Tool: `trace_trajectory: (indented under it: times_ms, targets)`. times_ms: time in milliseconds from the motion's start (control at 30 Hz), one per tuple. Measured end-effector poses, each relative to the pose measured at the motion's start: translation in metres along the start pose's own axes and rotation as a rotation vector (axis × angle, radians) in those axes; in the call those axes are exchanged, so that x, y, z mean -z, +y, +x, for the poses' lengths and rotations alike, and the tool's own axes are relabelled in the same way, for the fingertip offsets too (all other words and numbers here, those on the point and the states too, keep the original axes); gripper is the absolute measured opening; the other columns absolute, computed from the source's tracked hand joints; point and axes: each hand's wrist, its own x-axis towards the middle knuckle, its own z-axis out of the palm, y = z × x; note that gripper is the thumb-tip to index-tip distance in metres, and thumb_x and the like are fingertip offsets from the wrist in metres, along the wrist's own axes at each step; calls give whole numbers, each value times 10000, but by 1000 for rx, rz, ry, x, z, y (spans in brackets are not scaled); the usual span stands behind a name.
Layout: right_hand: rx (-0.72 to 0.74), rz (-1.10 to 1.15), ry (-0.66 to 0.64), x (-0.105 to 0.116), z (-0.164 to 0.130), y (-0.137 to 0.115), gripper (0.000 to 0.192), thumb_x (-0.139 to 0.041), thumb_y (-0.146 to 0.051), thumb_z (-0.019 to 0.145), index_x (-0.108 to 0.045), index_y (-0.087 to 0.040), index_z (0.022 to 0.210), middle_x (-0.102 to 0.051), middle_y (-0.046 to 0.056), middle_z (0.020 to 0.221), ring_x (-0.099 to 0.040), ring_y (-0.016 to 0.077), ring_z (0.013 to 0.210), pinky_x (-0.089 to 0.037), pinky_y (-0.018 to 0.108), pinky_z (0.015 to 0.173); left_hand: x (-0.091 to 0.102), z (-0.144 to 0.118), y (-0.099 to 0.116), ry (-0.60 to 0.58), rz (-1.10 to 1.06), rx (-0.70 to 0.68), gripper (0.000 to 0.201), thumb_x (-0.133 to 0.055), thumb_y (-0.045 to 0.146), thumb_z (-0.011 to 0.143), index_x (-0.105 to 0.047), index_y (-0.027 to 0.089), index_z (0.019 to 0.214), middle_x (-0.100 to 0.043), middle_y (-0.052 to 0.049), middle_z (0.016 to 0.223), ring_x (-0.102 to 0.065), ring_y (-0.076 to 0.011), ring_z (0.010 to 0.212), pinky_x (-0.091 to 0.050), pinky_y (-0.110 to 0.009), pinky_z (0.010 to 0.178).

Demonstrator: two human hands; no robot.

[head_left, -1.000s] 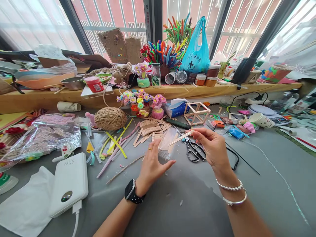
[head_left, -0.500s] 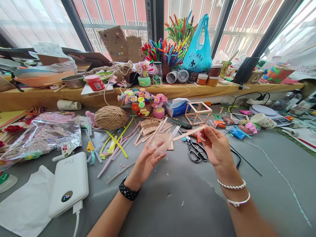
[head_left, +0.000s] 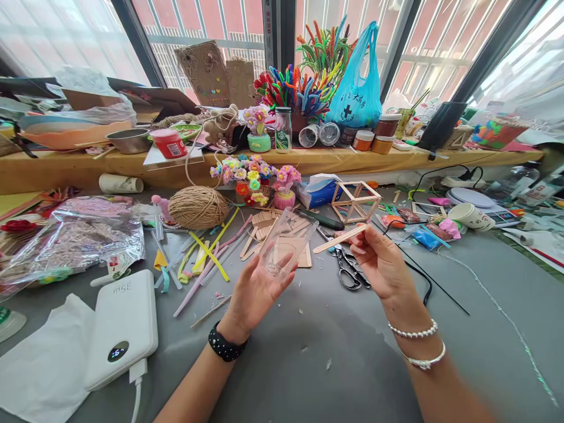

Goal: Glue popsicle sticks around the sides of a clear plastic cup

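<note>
Tilted in my left hand is a clear plastic cup, with the fingers curled round its lower part. My right hand pinches a wooden craft stick by one end, and its free end points left towards the cup. The stick and the cup are apart. Behind the cup lies a pile of craft sticks, partly seen through it. Black-handled scissors rest on the table just left of my right hand. Beyond that hand stands an open box frame of sticks.
A ball of twine and yellow strips lie left of the cup. A white power bank with a cable sits at the left front. A tilted paper cup and a scale are at the right. A cluttered ledge runs along the back.
My left hand has turned the clear cup a little, and its fingers now wrap closer round it. The right hand keeps its stick with hardly any movement.
</note>
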Motion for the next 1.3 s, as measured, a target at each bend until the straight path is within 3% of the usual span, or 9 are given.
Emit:
trace_trajectory:
  times_ms: [100,400,567,667,900,1100,1300]
  targets:
    - [12,-20,-16,1,0,1,189,-731,-382,610,-647,-212,612,-527,-40,567,-466,67,530,-366,197,423,-2,1,0,41,-29,26,547,-522,469,759,-372,276,1248,-580,-77,1100,-590,-218,1002,-479,-330,819]
    - [-59,61,11,-1,-1,1,172,-773,-325,557,-682,-196,625,-547,-32,565,-487,60,564,-379,165,439,-2,2,0,-17,-188,13,585,-509,358,776,-320,232,1315,-571,-124,1148,-529,-243,1116,-401,-361,946]
    - [-60,34,-2,-1,-3,2,149,-763,-310,579,-694,-194,641,-571,-22,586,-489,62,578,-390,164,453,0,1,2,-34,-214,103,529,-472,471,791,-436,186,1235,-570,-104,1171,-589,-226,996,-468,-358,851]
    - [-68,13,-6,0,-3,3,152,-761,-309,586,-702,-190,660,-599,-15,621,-480,50,567,-398,155,469,-1,0,-1,-40,-203,104,499,-466,405,799,-476,101,1196,-568,-116,1179,-584,-212,993,-482,-307,826]
    - [-101,-44,-25,-1,-5,2,186,-757,-338,583,-714,-192,690,-626,-4,678,-467,44,551,-401,165,493,0,0,-9,-30,-72,-37,419,-529,228,776,-504,85,1169,-587,-119,1155,-545,-224,1078,-383,-351,996]
    - [-165,-122,-26,-5,-7,1,217,-776,-338,544,-723,-199,702,-613,-12,637,-475,54,562,-397,177,516,3,4,-13,-3,153,-114,439,-594,244,752,-511,147,1172,-598,-96,1136,-551,-226,1062,-408,-359,952]
    - [-135,-229,-28,-7,-8,3,215,-780,-345,537,-725,-210,695,-619,-5,637,-474,74,586,-372,203,526,3,5,-17,46,341,-185,508,-635,285,723,-473,152,1186,-586,-111,1125,-554,-244,1034,-438,-363,866]
